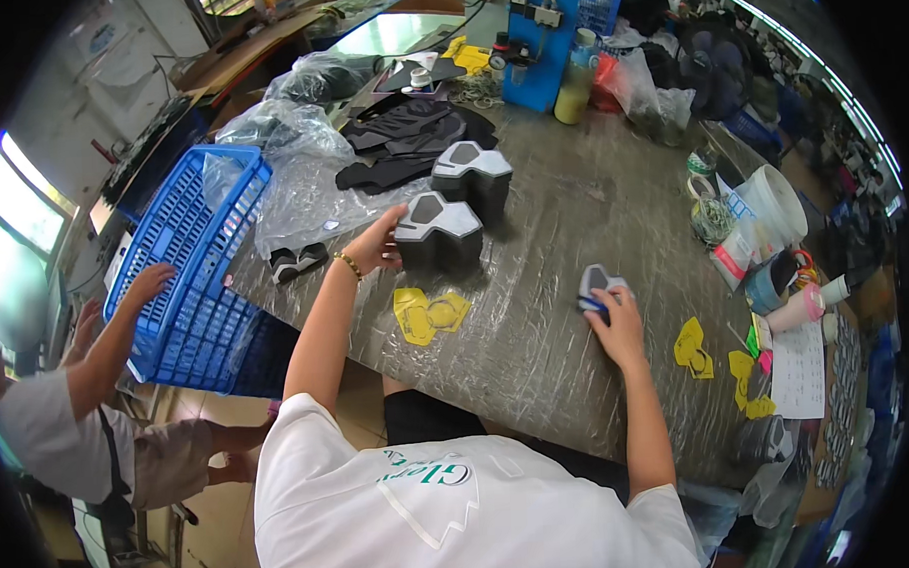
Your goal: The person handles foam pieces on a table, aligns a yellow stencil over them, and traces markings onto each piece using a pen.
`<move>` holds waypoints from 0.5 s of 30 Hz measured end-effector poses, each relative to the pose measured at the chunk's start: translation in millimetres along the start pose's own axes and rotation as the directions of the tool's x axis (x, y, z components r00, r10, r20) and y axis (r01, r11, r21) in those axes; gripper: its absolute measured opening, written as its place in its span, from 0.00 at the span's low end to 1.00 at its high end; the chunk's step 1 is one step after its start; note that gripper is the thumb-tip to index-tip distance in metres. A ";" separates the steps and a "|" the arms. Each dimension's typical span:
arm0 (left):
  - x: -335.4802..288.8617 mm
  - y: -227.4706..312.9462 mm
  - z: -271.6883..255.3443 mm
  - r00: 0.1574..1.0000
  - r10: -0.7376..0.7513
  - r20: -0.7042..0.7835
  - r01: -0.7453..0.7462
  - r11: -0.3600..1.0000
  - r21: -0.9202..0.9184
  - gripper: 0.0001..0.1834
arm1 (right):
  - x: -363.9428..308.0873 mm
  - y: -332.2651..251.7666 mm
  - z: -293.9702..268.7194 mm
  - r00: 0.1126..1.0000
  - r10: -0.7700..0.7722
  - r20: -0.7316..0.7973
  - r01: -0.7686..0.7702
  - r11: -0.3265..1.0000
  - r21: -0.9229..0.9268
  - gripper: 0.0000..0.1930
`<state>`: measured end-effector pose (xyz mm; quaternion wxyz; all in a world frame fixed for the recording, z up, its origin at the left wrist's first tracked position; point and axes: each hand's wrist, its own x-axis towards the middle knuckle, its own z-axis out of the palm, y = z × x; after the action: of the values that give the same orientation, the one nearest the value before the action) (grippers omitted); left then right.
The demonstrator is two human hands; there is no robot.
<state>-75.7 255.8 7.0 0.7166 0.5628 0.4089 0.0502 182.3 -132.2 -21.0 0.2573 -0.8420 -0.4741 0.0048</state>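
My left hand [376, 244] is curled against the left side of a stack of shaped pieces [438, 224], light grey on top with dark sides. Just behind it stands a similar stack [473, 168]. Over to the right, my right hand [618, 326] has its fingers and thumb on a small grey shaped piece [598, 278] with a dark patch and some blue near my fingertips. How thick this piece is, I cannot tell. Yellow cut shapes [428, 315] lie on the table in front of the left stack.
The table [547, 351] has a clear plastic cover. A blue basket [188, 263] stands at its left edge, beside another person's hands [146, 285]. Black pieces [404, 131] and plastic bags lie behind the stacks. A blue machine [544, 50] stands behind; a white bucket [775, 205] and more yellow shapes [691, 349] are right.
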 end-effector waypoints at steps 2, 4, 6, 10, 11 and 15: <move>0.8 0.4 1.8 1.000 0.011 -0.005 -0.011 0.999 0.030 0.39 | 12.2 9.1 -5.4 0.988 0.092 -0.127 -0.103 0.991 -0.088 0.23; 0.9 1.4 2.0 1.000 0.003 -0.001 -0.003 0.999 0.041 0.37 | 33.8 2.7 -9.6 0.973 0.147 -0.179 -0.166 0.981 -0.099 0.23; -0.7 2.6 5.6 1.000 -0.014 -0.016 0.015 0.998 0.053 0.39 | 63.9 -34.7 -9.1 0.987 0.065 -0.148 -0.028 0.971 0.239 0.22; -9.0 5.6 18.0 0.997 0.062 -0.046 -0.059 0.996 0.069 0.47 | 115.4 -110.5 17.6 0.941 -0.024 0.339 -0.185 0.799 0.572 0.24; -11.9 5.7 17.5 0.997 0.062 -0.041 -0.058 0.995 0.078 0.47 | 124.6 -127.9 22.6 0.902 -0.004 0.431 -0.284 0.747 0.601 0.29; -16.0 10.0 23.0 0.998 0.067 0.002 -0.067 0.993 0.099 0.41 | 163.1 -141.2 40.1 0.731 0.120 0.672 -0.531 0.718 0.450 0.29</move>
<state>-67.7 233.3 24.7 0.6854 0.6110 0.3924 0.0541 149.5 74.6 44.6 0.3480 -0.7371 -0.3356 0.4722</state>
